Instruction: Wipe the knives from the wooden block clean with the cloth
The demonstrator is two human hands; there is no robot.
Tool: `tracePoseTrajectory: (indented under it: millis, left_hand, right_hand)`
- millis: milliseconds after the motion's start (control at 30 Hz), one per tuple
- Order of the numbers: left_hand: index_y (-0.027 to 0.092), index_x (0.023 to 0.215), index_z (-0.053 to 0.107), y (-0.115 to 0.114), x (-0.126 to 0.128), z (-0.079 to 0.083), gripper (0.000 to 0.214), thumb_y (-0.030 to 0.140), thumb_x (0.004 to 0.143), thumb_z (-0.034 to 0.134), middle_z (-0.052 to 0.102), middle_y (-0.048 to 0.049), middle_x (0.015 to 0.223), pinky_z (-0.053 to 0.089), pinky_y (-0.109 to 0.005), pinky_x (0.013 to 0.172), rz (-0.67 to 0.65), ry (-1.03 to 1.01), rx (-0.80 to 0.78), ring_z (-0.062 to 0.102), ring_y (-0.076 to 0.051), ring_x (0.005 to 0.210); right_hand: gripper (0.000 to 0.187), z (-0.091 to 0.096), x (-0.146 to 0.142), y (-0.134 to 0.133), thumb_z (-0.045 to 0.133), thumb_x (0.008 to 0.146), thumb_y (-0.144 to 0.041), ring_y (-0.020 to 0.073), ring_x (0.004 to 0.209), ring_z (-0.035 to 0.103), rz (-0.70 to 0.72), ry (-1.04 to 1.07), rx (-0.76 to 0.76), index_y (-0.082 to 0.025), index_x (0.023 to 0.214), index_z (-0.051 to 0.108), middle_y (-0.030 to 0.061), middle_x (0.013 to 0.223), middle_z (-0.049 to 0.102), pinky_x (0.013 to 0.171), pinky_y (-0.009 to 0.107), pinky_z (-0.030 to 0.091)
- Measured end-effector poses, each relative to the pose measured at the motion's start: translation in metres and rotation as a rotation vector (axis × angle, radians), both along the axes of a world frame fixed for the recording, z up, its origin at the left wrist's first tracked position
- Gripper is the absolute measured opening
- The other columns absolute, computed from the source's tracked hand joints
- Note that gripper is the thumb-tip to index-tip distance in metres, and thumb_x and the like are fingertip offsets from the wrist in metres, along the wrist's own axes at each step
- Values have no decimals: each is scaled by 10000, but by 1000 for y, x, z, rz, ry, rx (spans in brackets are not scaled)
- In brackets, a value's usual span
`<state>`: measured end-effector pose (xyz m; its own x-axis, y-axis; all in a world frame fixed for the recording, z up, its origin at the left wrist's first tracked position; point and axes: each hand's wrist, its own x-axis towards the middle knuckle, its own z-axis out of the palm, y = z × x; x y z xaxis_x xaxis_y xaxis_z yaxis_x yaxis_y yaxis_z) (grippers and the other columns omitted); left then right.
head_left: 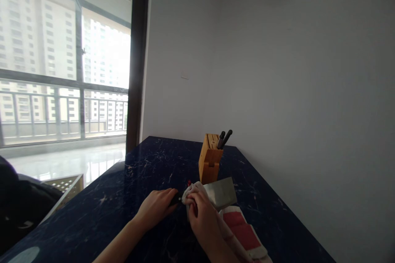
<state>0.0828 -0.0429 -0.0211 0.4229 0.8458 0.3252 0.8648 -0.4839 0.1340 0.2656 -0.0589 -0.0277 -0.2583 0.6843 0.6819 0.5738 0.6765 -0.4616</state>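
Observation:
My left hand point(156, 206) is closed around the black handle of a cleaver, low in the middle of the view. The cleaver's broad steel blade point(221, 192) points right, over the dark marble table point(129, 189). My right hand point(203, 218) is closed on a white cloth point(193, 191) bunched against the blade near the handle. A white and red towel point(243, 232) trails from under that hand toward the right. Just behind the blade stands a wooden knife block point(210, 163) with two black handles sticking out.
A plain grey wall runs along the table's right side. A large window with a dark frame point(137, 61) is at the left, showing a balcony railing and tall buildings. A dark object and a perforated panel point(63, 185) lie at the lower left.

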Motion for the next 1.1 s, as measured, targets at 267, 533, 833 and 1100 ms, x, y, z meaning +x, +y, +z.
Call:
tracePoseTrajectory:
  millis: [267, 533, 833, 1100]
  left_hand:
    - [230, 1001, 508, -1, 1, 1, 216, 346, 834, 436, 631, -29, 927, 405, -260, 700, -9, -9, 5, 603, -205, 858]
    - [228, 1012, 507, -1, 2, 0, 227, 347, 832, 437, 634, -29, 925, 406, -256, 689, -4, -3, -5, 608, -204, 846]
    - [219, 1007, 512, 2, 2, -5, 238, 362, 833, 433, 641, -36, 906, 407, -256, 691, 12, -27, -7, 611, -202, 836]
    - [228, 988, 527, 3, 4, -5, 243, 384, 837, 419, 647, -31, 888, 404, -256, 678, 41, -26, -22, 615, -203, 830]
  right_hand:
    - [314, 3, 2, 1, 399, 746, -48, 185, 996, 500, 5, -48, 8, -205, 978, 541, 55, 1005, 561, 872, 347, 396]
    - [376, 6, 2, 0, 397, 698, -17, 189, 995, 489, 2, -71, -37, -209, 997, 521, 45, 1003, 554, 863, 349, 392]
    - [345, 9, 4, -1, 387, 656, -3, 168, 924, 493, 1, -108, -45, -204, 905, 517, 33, 934, 542, 825, 311, 392]
    - [241, -4, 3, -6, 434, 589, -86, 198, 798, 492, -60, -397, -49, -188, 791, 517, 57, 829, 556, 760, 314, 376]
